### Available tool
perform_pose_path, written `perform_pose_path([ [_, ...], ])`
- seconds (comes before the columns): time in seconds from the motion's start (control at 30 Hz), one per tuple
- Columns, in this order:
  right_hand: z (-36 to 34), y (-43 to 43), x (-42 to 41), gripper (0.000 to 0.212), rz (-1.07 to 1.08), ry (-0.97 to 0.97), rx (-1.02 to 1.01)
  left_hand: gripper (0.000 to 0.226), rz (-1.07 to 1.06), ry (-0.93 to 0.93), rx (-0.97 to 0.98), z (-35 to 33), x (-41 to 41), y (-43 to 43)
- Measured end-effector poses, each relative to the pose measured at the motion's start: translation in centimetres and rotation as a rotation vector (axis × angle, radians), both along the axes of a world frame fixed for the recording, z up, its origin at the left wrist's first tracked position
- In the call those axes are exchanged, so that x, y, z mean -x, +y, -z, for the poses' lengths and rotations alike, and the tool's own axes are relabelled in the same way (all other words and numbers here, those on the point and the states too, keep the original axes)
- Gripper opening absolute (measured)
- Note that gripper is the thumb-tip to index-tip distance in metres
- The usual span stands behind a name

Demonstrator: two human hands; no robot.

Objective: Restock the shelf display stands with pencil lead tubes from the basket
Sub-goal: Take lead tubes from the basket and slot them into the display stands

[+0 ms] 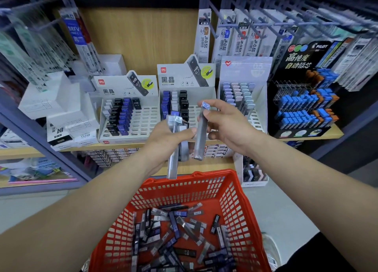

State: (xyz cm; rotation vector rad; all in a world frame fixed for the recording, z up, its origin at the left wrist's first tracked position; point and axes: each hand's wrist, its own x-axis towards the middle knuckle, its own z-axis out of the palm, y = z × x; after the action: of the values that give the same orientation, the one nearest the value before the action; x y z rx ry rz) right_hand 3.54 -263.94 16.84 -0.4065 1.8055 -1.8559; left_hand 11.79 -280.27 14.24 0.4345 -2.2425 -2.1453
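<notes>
Lead tubes [201, 136] over basket [232, 198]; display stands [114, 87], hanging refills [225, 38] behind.

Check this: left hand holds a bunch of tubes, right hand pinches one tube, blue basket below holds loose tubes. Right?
No: the basket is red, not blue, per the head view. Otherwise right: left hand holds a bunch of tubes, right hand pinches one tube, basket holds loose tubes.

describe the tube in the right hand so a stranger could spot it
Start at the red basket; two hands hover above it. The right hand pinches one grey tube, nearly upright, with a blue-and-white label on top. It is held alone, while the left hand grips a bunch of several.
</notes>
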Motion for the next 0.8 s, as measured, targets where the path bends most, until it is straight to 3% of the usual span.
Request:
perform_pose_path([
  [0.1, 0.09, 0.61, 0.26, 0.022, -0.030, 0.078, -0.070, 0.007, 0.072, 0.036, -0.096, -0.26, -0.02, -0.07],
  [0.3, -0.13, 0.32, 0.17, 0.014, -0.056, -0.036, 0.076, 0.024, 0.049, 0.062, 0.164, 0.14, 0.02, 0.19],
  [0.5, 0.29, 0.25, 0.17, 0.025, -0.044, 0.160, -0.119, 0.029, 0.076, 0.072, 0.183, 0.09, -0.24, 0.34],
  [0.63, 0.41, 0.43, 0.43, 0.032, -0.055, 0.121, -0.103, 0.032, 0.042, 0.048, 0.180, 0.17, -0.39, 0.34],
  [0.8, 0.84, 0.35, 0.59, 0.026, 0.053, 0.230, -0.120, 0.025, 0.043, 0.030, 0.186, 0.10, -0.45, 0.34],
])
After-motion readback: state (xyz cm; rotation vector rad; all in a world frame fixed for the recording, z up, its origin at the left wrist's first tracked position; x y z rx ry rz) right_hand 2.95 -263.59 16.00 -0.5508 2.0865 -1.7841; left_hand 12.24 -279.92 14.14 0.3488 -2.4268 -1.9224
